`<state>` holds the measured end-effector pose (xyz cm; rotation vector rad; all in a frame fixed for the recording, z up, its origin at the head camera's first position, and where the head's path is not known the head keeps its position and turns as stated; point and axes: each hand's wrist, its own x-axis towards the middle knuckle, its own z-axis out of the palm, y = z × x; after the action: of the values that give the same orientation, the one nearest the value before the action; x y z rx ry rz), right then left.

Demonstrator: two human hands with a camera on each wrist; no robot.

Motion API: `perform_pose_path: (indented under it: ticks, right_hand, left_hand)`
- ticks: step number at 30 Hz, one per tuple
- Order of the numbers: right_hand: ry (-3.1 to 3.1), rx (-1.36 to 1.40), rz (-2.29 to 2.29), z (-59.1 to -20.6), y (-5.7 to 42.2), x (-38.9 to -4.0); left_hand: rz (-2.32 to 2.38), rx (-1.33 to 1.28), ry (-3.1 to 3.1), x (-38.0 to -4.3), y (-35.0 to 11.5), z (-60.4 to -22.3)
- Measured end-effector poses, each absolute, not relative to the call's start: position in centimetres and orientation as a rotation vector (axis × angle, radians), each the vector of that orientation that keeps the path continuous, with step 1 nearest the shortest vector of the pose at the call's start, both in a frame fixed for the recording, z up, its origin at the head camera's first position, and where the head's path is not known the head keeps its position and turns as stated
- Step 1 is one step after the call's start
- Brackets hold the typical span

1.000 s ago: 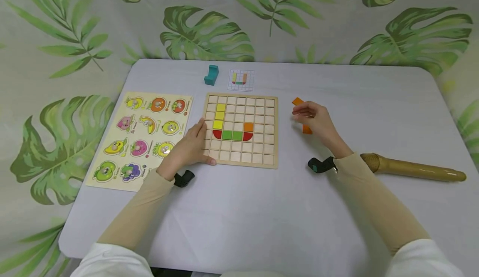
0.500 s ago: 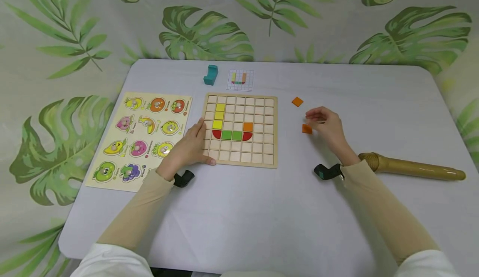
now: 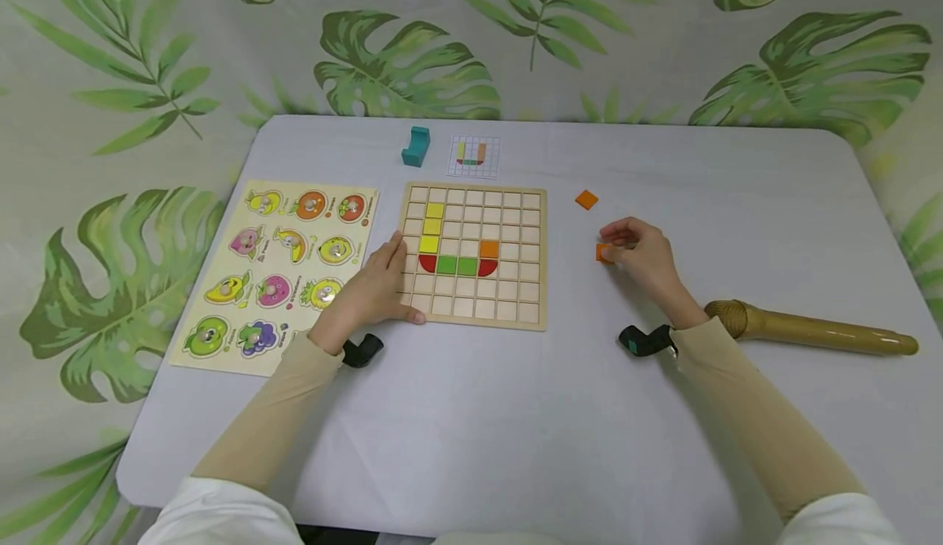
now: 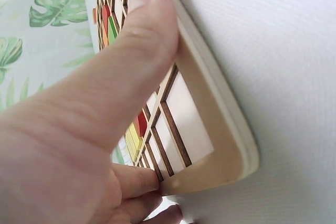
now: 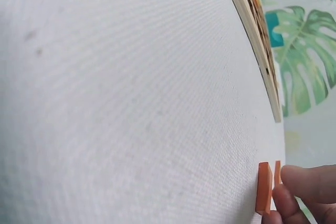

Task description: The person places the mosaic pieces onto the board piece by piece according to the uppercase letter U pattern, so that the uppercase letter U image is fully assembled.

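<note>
A wooden grid board (image 3: pixel 508 324) lies mid-table with yellow tiles (image 3: pixel 432 226), green tiles (image 3: pixel 457 266), two red quarter-round tiles (image 3: pixel 487 267) and one orange tile (image 3: pixel 489 249) forming a U. My left hand (image 3: pixel 376 283) rests on its near left corner, fingers along the left edge; the thumb (image 4: pixel 147 30) lies across the near edge. My right hand (image 3: pixel 642 254) is at a loose orange square tile (image 3: pixel 602 253), thumb side over its right edge and other fingers extended beyond. In the right wrist view, fingertips meet one end of that tile (image 5: pixel 264 188), which sits on the table.
Another orange tile (image 3: pixel 586 200) lies farther back. A pattern card (image 3: pixel 474 158) and a teal block (image 3: pixel 416 147) are behind the board. A fruit peg puzzle (image 3: pixel 221 291) lies at the left, and a brown microphone-shaped object (image 3: pixel 818 330) is at the right beside my sleeve.
My right hand has left the farther orange tile, moving right and nearer, and its thumb side now reaches the closer orange tile. The left hand and board have stayed put.
</note>
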<state>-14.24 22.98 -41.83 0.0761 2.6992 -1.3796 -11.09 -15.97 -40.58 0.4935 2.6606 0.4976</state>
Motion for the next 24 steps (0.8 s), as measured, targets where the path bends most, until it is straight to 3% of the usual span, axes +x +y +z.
perform_pose_path:
  ticks: [24]
  right_hand:
    - [2.591, -0.09, -1.333, -40.4, 19.9, -15.6]
  left_hand:
    - [0.499, 0.49, 2.661, -11.1, -15.9, -40.4]
